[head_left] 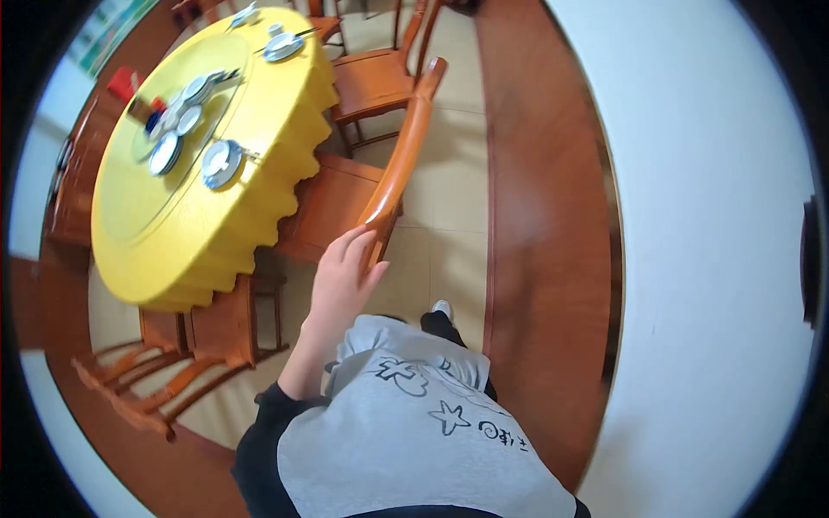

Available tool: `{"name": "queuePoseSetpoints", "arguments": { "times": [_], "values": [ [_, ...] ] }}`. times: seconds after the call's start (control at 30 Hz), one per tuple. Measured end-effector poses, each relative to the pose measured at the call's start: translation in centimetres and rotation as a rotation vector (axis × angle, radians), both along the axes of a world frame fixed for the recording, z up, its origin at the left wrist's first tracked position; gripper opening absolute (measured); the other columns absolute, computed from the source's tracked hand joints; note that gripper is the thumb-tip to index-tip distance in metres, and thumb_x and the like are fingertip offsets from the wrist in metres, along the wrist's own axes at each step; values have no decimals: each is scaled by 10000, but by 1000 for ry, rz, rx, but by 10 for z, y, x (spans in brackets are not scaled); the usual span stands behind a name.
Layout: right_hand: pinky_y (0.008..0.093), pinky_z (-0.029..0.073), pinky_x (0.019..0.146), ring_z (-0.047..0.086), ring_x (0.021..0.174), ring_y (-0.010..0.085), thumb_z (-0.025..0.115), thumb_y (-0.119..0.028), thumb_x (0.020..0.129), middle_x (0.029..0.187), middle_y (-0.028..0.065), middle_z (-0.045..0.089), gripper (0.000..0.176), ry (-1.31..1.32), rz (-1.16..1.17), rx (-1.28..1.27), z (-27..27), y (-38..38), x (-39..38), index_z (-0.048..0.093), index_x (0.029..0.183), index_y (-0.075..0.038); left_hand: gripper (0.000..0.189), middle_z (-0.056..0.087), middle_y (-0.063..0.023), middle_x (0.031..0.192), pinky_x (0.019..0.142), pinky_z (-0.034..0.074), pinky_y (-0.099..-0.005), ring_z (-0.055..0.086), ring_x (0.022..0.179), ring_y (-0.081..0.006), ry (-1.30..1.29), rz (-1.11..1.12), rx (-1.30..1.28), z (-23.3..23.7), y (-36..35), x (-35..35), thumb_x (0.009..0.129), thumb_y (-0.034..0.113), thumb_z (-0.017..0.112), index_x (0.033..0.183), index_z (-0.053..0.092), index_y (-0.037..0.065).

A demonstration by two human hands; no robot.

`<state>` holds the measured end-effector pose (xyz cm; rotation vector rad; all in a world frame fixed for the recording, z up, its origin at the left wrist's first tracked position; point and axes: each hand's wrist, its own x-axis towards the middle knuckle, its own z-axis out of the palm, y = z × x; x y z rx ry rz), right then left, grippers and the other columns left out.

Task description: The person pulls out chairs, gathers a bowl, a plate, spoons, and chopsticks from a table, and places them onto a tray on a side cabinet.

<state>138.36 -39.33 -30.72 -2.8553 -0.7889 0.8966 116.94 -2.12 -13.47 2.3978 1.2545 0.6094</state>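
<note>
My left hand reaches forward from a black sleeve, palm down. Its fingers are stretched out and touch the near end of a wooden chair's curved top rail. My thumb stands apart from the fingers, on the right. This chair's brown seat is partly under the edge of the yellow tablecloth. Whether the fingertips curl behind the rail cannot be seen. My right hand is out of view.
A round table holds stacked blue-and-white plates, a place setting and another setting. More wooden chairs stand behind and at lower left. Brown panelling and a white wall run along the right.
</note>
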Motion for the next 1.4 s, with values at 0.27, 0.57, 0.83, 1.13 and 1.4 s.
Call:
{"name": "queuePoseSetpoints", "arguments": {
  "times": [0.27,0.57,0.83,1.13,1.4],
  "values": [
    [436,454,655,567,710,378,513,-201,780,767,196,592,239,-28,353,-144,15,144,131,567,808,31,671,436,-194,1128,826,383,-400,476,968,-340,274,307,-43,-29,2,34,689,239,636,1242,316,34],
    [363,355,894,401,1091,259,514,-189,831,1143,145,415,436,612,419,1218,108,507,117,343,1192,-12,652,546,-185,842,692,427,-383,533,786,-338,141,260,-359,-20,30,41,684,436,603,1108,406,-18],
    [315,400,735,483,906,214,580,-165,776,986,107,492,217,87,960,1073,132,622,147,550,940,-26,582,547,-181,819,699,417,-384,525,782,-344,139,462,-501,-1,86,109,755,482,486,1055,463,-16],
    [239,433,653,556,742,131,557,-117,795,844,87,581,197,1318,1145,373,133,709,227,545,945,11,408,566,-154,866,746,405,-367,525,829,-301,259,494,-554,2,170,202,808,358,472,1020,522,13],
    [249,438,682,562,765,145,531,-132,815,821,102,586,196,1149,1523,452,140,838,265,529,936,22,471,567,-114,677,629,433,-368,552,679,-291,468,607,-671,-3,251,275,674,480,569,823,582,33]
  ]
}}
